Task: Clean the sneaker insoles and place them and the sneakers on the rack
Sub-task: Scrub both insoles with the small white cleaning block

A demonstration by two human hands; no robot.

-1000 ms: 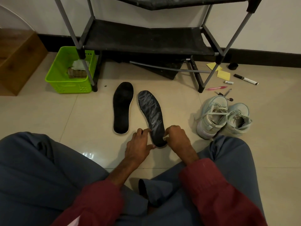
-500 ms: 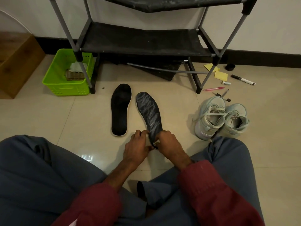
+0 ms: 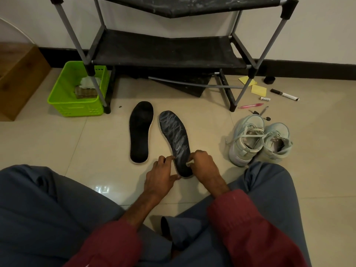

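- My left hand [image 3: 159, 176] sits at the heel of the streaked insole [image 3: 173, 135]. Its fingertips and thumb pinch the heel's left edge.
- My right hand [image 3: 204, 166] is curled over the right side of that heel, clenched round a small pale wad [image 3: 189, 163]. I cannot tell what the wad is made of.
- The streaked insole lies flat on the tiled floor [image 3: 57, 151] between my knees. Its heel is toward me and its toe toward the rack. Its long axis runs away from me, leaning a little left at the far end. Whitish smears cover its dark top.
- The plain black insole [image 3: 141, 130] lies just to its left, not touching, also toe-away and nearly parallel.
- The two pale sneakers [image 3: 248, 139] stand upright side by side to the right, pressed together. Their heels are toward me, their openings face up and they are laced.
- Beyond them a pink pen [image 3: 250, 106], a marker [image 3: 285, 94] and yellow notes [image 3: 259, 90] lie scattered.
- The green basket [image 3: 63, 105] stands at the rack's left front leg. It holds a crumpled white tissue [image 3: 86, 82] and a brownish pad [image 3: 84, 92].
- The rack [image 3: 165, 49] stands against the wall, its dark shelves bare.
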